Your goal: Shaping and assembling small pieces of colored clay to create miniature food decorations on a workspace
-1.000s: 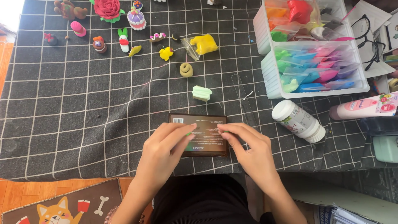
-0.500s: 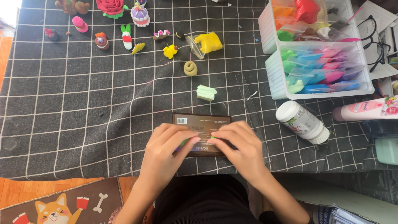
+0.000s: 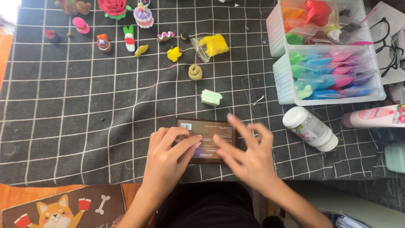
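A flat brown rectangular box (image 3: 207, 127) lies on the dark checked cloth (image 3: 84, 126) near the table's front edge. My left hand (image 3: 168, 158) rests on the box's left part, fingers laid flat across it. My right hand (image 3: 247, 154) hovers over the box's right part with fingers spread and slightly blurred; whether it touches the box is unclear. A pale green clay lump (image 3: 211, 97) sits just beyond the box.
Small clay figures (image 3: 130, 38), a yellow clay piece in a bag (image 3: 213, 44) and a tan coil (image 3: 195, 72) lie at the back. Clear bins of coloured clay bags (image 3: 329, 76) stand right, with a white bottle (image 3: 310, 128), pink tube (image 3: 373, 117) and glasses (image 3: 386, 42).
My right hand has lifted off the box and spread its fingers, shifting slightly right. My left hand stays on the box.
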